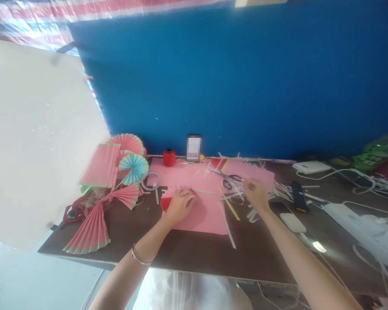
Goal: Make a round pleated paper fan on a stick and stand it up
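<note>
My left hand [181,206] is curled over a small pleated paper fan [167,200], pink with a red edge, which lies on pink paper sheets [210,215]; the fingers partly hide it. At the right side of the sheets my right hand [256,194] is closed in a pinch beside the scissors [228,183]. Whatever sits between its fingertips is too small to name. Thin white strips [252,215] and a yellow strip [229,204] are scattered around that hand.
On the left stand finished pleated fans [92,228] in pink and blue [134,168]. A tape roll [151,181], a red round container [169,157] and an upright phone [194,147] are further back. A power strip [349,219], cables and a white device [292,223] occupy the right.
</note>
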Demonstrator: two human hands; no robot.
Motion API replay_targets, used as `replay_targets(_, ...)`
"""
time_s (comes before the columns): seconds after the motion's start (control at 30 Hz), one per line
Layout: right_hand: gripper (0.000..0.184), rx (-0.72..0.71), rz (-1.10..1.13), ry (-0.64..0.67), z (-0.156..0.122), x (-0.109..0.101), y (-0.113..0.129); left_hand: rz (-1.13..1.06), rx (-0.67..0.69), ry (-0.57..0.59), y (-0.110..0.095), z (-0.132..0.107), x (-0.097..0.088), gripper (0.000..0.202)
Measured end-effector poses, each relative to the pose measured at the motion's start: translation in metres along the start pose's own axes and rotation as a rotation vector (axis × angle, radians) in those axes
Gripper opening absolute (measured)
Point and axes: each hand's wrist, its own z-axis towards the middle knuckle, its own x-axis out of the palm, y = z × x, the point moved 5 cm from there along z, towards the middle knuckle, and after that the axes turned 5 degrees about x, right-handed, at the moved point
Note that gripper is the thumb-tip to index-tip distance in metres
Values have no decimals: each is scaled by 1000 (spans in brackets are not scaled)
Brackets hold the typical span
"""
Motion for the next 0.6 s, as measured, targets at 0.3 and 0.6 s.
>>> replay_targets(0.3, 33, -9, -27, 18, 0, -2, 1, -5, 14, -9, -1, 0, -1, 21)
replay_targets(0.6, 30, 250, 183, 59, -6, -3, -16, -16, 4, 3, -1, 0, -1, 22)
